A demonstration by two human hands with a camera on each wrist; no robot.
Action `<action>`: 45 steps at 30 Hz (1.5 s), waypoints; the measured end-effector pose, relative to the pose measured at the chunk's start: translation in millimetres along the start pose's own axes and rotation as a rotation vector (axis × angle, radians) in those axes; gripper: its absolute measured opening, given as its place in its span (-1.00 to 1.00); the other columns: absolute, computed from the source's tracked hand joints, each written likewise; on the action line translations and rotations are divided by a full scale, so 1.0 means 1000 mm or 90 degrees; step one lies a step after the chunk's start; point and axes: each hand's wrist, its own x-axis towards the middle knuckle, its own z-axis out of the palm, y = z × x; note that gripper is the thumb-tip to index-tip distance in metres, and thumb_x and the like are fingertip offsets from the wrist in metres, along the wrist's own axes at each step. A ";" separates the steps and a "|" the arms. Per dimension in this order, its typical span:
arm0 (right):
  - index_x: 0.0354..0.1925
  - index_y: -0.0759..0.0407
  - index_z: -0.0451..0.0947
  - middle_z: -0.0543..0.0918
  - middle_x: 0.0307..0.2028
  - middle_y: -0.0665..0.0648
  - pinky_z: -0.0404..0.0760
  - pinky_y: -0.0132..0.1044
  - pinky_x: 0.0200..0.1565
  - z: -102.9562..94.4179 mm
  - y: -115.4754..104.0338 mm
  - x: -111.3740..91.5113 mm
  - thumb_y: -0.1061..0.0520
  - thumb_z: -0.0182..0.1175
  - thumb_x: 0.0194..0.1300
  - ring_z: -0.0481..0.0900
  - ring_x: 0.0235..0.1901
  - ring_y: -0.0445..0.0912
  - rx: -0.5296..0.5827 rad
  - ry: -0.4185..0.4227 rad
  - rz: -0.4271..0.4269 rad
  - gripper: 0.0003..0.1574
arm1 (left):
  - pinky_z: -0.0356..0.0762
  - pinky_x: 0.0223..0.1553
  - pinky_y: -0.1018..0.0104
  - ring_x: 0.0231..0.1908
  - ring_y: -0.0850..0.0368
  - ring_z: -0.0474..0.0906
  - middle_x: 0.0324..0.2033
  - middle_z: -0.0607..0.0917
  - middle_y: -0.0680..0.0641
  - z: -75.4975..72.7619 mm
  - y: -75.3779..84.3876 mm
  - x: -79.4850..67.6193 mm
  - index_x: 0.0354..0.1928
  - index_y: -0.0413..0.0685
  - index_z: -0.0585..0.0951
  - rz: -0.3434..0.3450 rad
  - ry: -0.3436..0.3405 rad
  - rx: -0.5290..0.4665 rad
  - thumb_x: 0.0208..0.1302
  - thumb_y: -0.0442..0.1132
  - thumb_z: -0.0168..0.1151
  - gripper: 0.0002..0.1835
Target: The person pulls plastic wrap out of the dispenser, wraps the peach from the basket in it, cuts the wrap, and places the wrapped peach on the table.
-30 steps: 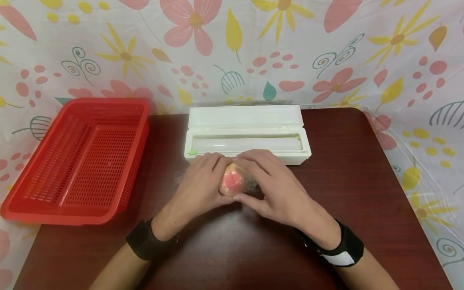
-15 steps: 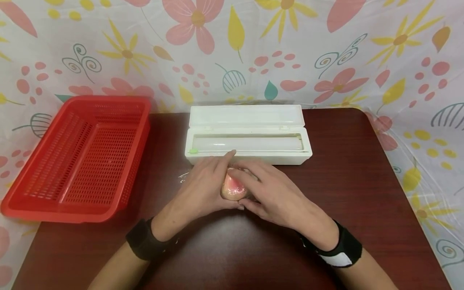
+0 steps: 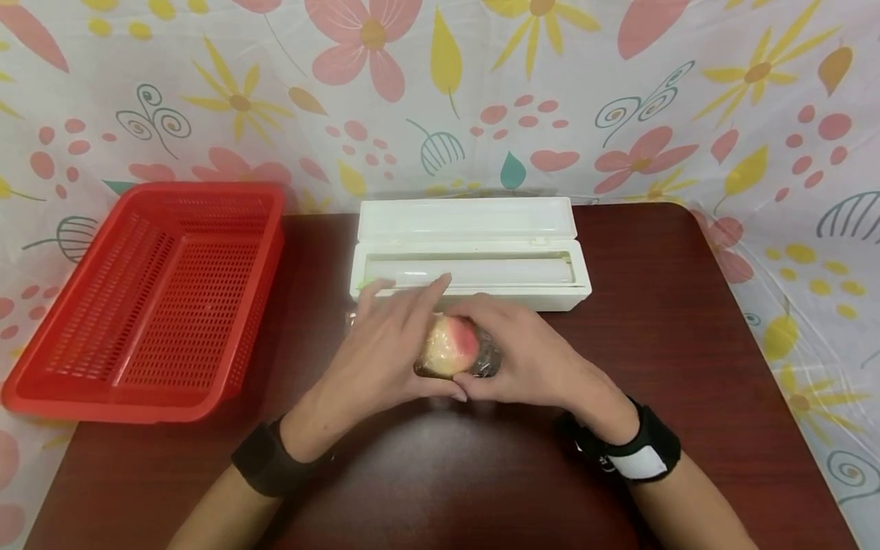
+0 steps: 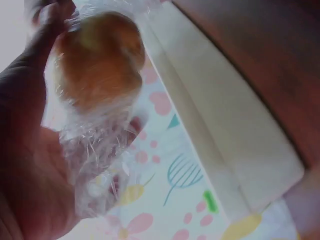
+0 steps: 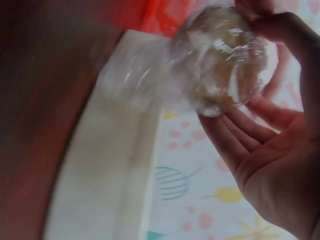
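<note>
A yellow and pink-red fruit that looks like a peach (image 3: 448,347) is wrapped in clear cling film, held between both hands over the table. My left hand (image 3: 381,347) grips its left side, thumb along the near side and fingers spread at the far side. On the right, my right hand (image 3: 532,355) holds it with curved fingers and thumb; the two thumb tips meet in front. Loose crumpled film (image 4: 97,170) trails off the peach by the left palm in the left wrist view. Another bunched film end (image 5: 132,80) sticks out in the right wrist view.
Just beyond the hands stands a white cling film dispenser (image 3: 474,300), lid up, with a film roll (image 3: 474,271) inside. A red plastic basket (image 3: 237,359) sits at the left of the dark wood table (image 3: 687,344). Floral cloth (image 3: 440,99) hangs behind.
The peach has turned between the hands, its pink side now facing right and more yellow showing. My left fingers have lifted and spread; the dispenser and basket stay put.
</note>
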 end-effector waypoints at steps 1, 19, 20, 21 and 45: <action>0.30 0.02 0.53 0.65 0.12 -0.12 0.67 -0.23 0.11 -0.001 0.003 0.000 0.01 0.61 0.05 0.64 0.05 -0.22 0.040 0.007 0.021 -0.14 | 0.24 0.28 -0.19 0.31 -0.03 0.53 0.30 0.60 -0.14 -0.002 0.000 0.001 0.57 -0.13 0.28 0.019 0.046 0.003 -0.13 0.58 0.52 0.36; 0.34 0.38 0.42 0.68 0.00 0.19 0.73 -0.35 -0.09 -0.009 0.024 -0.002 0.50 0.15 0.23 0.73 -0.08 -0.08 0.655 0.154 0.158 -0.32 | 0.32 -0.08 0.02 -0.03 -0.10 0.69 -0.05 0.75 -0.18 -0.006 -0.006 0.010 0.01 -0.25 0.64 0.174 0.467 -0.058 0.33 -0.05 0.41 -0.59; 0.33 0.36 0.43 0.68 0.00 0.19 0.73 -0.34 -0.09 -0.008 0.024 -0.002 0.49 0.12 0.23 0.73 -0.08 -0.09 0.678 0.152 0.150 -0.33 | 0.34 -0.04 0.01 0.04 -0.10 0.68 0.03 0.73 -0.19 -0.005 -0.007 0.009 0.08 -0.26 0.63 0.166 0.440 -0.066 0.34 0.03 0.42 -0.49; 0.32 0.35 0.43 0.68 0.00 0.19 0.73 -0.34 -0.08 -0.008 0.024 -0.002 0.48 0.10 0.23 0.72 -0.08 -0.09 0.702 0.150 0.142 -0.34 | 0.36 -0.01 0.01 0.11 -0.10 0.66 0.11 0.71 -0.20 -0.004 -0.007 0.008 0.15 -0.27 0.61 0.157 0.413 -0.073 0.33 0.10 0.44 -0.40; 0.19 0.32 0.59 0.79 0.02 0.18 0.73 -0.35 -0.06 0.037 0.011 -0.001 0.11 -0.04 0.53 0.77 -0.08 -0.12 1.239 -0.012 -0.128 -0.54 | 0.50 0.30 0.04 0.18 0.01 0.53 0.31 0.53 -0.17 0.031 0.000 0.002 0.47 -0.19 0.34 -0.039 0.139 -0.546 -0.15 -0.33 0.67 0.06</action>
